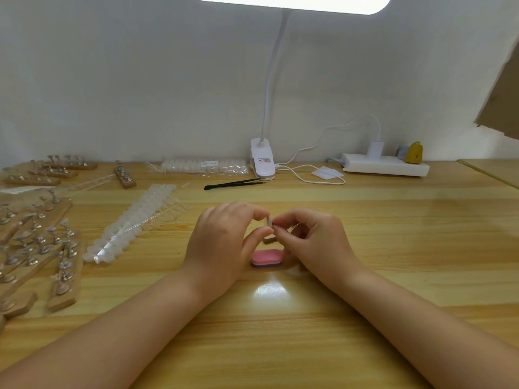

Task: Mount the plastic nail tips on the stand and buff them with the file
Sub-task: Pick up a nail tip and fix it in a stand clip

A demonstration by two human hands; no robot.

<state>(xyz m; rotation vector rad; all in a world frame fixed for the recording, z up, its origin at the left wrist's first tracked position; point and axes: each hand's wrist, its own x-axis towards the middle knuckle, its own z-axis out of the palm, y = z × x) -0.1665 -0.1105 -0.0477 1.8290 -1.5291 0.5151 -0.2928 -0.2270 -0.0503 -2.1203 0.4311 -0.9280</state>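
Observation:
My left hand (222,242) and my right hand (311,240) meet above the middle of the wooden table (393,248). Between their fingertips sits a small clear nail tip (268,221), pinched by the thumb and forefinger of each hand. Just below the fingers an end of a wooden stand (270,238) shows; the rest is hidden behind my hands. A pink buffing file (266,257) with a purple underside lies flat on the table right in front of them.
Strips of clear nail tips (134,223) lie to the left, with several wooden stands (36,248) beyond them. At the back are a bag of tips (205,165), black tweezers (233,183), a clip lamp (262,161) and a power strip (384,164).

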